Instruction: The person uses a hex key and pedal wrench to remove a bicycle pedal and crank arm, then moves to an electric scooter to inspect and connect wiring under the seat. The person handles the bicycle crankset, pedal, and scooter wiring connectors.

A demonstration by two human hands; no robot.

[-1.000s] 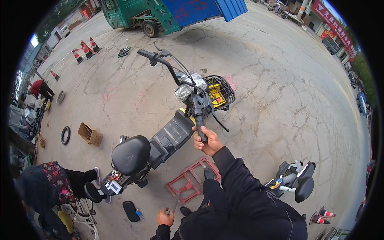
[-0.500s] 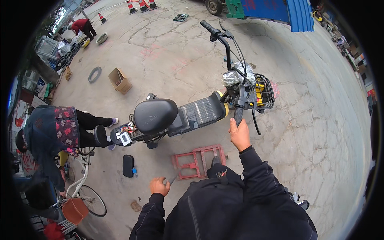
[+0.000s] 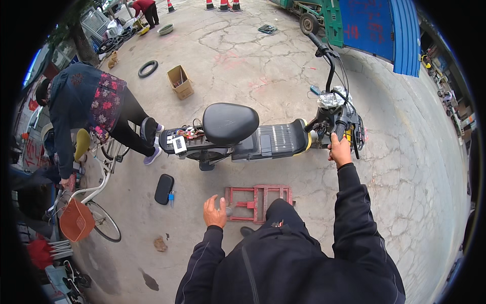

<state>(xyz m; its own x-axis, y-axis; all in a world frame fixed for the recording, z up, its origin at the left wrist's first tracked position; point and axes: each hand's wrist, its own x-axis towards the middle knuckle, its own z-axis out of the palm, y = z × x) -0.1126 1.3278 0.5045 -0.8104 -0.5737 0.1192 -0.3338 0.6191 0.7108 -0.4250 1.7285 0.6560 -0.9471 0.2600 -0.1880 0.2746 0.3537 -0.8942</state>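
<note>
**Scooter, held at the right grip**

Item: scooter (image 3: 263,139), black seat, grey footboard. It stands on the concrete just ahead of me. Long axis runs left to right across my view; the handlebar end points to my right, the tail with its loose wiring to my left. The far grip (image 3: 318,41) reaches away from me toward a blue truck (image 3: 377,28).

Right hand (image 3: 339,150): clenched round the near grip, arm stretched forward.

Left hand (image 3: 214,212): released, fingers spread, holding nothing, hovering over the ground just left of a red frame (image 3: 258,201).

Frame: flat on the concrete, between my feet and the scooter.

Also present: a black pad (image 3: 164,188) on the ground left of the frame; a person (image 3: 96,109) bent over a bicycle (image 3: 93,200) at my left; a cardboard box (image 3: 180,81) and a tyre (image 3: 148,68) farther off.
</note>
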